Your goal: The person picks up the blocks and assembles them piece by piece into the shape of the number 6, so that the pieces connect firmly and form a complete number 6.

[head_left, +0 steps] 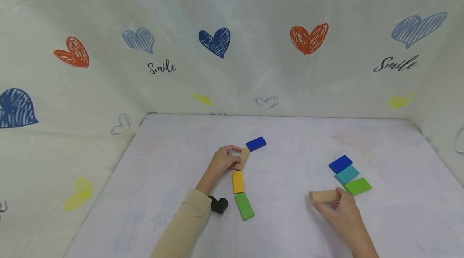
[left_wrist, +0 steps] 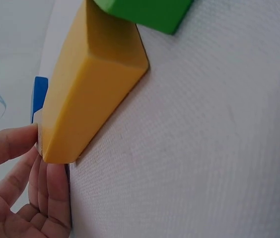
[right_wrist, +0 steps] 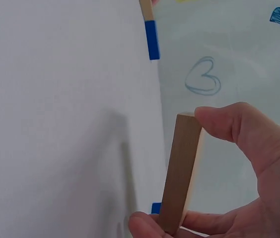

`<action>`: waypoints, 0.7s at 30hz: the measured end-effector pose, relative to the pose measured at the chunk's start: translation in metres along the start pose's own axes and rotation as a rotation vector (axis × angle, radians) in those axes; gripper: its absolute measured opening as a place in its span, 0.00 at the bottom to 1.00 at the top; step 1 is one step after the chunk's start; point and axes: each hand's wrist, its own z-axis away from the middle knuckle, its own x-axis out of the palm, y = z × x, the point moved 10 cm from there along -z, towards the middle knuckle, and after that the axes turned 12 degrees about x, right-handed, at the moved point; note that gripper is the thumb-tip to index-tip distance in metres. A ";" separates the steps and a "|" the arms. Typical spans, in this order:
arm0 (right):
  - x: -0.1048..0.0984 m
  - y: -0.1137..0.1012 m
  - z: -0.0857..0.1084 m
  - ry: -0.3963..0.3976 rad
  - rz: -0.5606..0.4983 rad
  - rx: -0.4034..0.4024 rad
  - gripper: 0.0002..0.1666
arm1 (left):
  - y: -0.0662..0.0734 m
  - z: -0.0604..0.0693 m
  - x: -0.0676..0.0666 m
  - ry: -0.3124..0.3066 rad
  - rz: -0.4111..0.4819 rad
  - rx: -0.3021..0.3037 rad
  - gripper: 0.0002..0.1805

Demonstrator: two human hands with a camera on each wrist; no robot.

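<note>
In the head view my left hand (head_left: 224,160) pinches a plain wooden block (head_left: 244,159), set between a blue block (head_left: 256,143) and a yellow block (head_left: 237,182). Below the yellow one, a green block (head_left: 244,206) continues the curved row. The left wrist view shows the yellow block (left_wrist: 88,94) close up, hiding most of the wooden one. My right hand (head_left: 342,209) grips another plain wooden block (head_left: 325,196) by its ends. That block (right_wrist: 181,171) appears above the table in the right wrist view, thumb at one end and fingers at the other.
Beyond my right hand lie a second blue block (head_left: 340,164), a teal block (head_left: 346,174) and a light green block (head_left: 358,186), side by side. A black strapped device (head_left: 219,205) sits at my left wrist. White cloth with printed hearts (head_left: 214,42) rises behind the table (head_left: 290,145).
</note>
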 end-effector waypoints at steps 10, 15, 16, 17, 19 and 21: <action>0.021 -0.037 0.003 0.014 -0.037 -0.115 0.55 | -0.001 -0.001 0.001 0.003 0.005 -0.009 0.16; 0.030 -0.055 0.003 0.010 -0.063 -0.170 0.54 | -0.003 -0.001 0.001 0.003 0.003 -0.015 0.16; 0.031 -0.058 0.002 0.009 -0.070 -0.179 0.53 | -0.003 -0.002 0.001 0.002 -0.001 -0.011 0.16; 0.033 -0.061 0.002 0.006 -0.077 -0.185 0.53 | -0.003 -0.002 0.001 0.002 -0.001 -0.011 0.16; 0.036 -0.067 0.001 0.003 -0.087 -0.192 0.53 | -0.004 -0.002 0.001 0.003 -0.002 -0.012 0.16; 0.039 -0.072 0.001 0.003 -0.093 -0.198 0.53 | -0.004 -0.002 0.001 0.002 -0.005 -0.010 0.16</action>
